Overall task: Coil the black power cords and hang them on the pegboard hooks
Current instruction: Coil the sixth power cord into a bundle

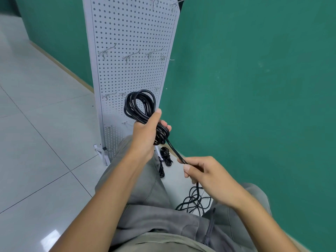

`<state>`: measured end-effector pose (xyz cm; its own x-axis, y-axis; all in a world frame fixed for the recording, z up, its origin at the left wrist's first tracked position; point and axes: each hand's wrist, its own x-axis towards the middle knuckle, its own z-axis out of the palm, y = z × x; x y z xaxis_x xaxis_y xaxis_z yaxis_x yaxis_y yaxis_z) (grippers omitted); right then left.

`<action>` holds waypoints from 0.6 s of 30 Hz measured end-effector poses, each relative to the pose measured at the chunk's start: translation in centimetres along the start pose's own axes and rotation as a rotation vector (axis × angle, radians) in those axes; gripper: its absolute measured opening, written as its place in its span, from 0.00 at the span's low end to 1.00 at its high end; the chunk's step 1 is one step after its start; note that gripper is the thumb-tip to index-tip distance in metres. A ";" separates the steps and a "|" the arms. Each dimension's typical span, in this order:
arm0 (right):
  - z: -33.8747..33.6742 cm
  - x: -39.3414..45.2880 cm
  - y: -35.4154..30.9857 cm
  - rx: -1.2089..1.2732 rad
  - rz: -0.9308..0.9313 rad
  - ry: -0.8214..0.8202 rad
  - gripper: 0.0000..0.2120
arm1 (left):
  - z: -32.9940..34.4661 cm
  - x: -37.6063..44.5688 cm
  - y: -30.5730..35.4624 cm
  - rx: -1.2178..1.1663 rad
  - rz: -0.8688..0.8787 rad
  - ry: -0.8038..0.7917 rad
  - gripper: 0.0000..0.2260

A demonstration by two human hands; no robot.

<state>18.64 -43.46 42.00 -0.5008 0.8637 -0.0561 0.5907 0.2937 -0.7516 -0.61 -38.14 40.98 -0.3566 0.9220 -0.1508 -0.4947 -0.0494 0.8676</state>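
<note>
**Cord half coiled in front of the pegboard**

On my left I see pale floor tiles (pixel 36 142) running up to the white pegboard (pixel 131 42), which stands upright against the green wall (pixel 254 88). Metal hooks (pixel 130 56) stick out of it in rows, and none that I can see carries a cord.

My left hand (pixel 145 137) is raised in front of the board's lower part, its fingers and thumb wrapped tight around a black power cord (pixel 140 104) gathered into several loops; the loops stand up above the fist.

From that bundle one taut strand runs down and right to my right hand (pixel 205 173), whose thumb and fingers pinch it.

Below the right hand the rest of the cord lies in a loose tangle (pixel 194 200) on the floor between my grey-trousered legs. Another black cord bundle (pixel 165 156) lies on the floor by the pegboard's foot.
</note>
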 end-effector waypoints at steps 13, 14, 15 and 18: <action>-4.8 1.4 -4.4 -0.074 -0.138 0.250 0.10 | 2.1 -2.2 -2.5 0.142 -0.029 -0.374 0.19; -5.0 1.5 -4.5 -0.094 -0.137 0.272 0.10 | 2.3 -2.5 -2.6 0.146 -0.034 -0.409 0.21; -5.1 1.6 -4.6 -0.109 -0.133 0.292 0.10 | 2.6 -2.9 -2.7 0.151 -0.036 -0.440 0.23; -5.2 1.7 -4.9 0.058 -0.102 0.374 0.07 | 3.2 -4.1 -2.6 0.148 -0.058 -0.525 0.29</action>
<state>18.21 -41.33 48.99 -0.2839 0.9240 0.2563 0.5079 0.3716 -0.7771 4.61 -40.56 40.87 0.1301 0.9912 0.0236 -0.3720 0.0268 0.9279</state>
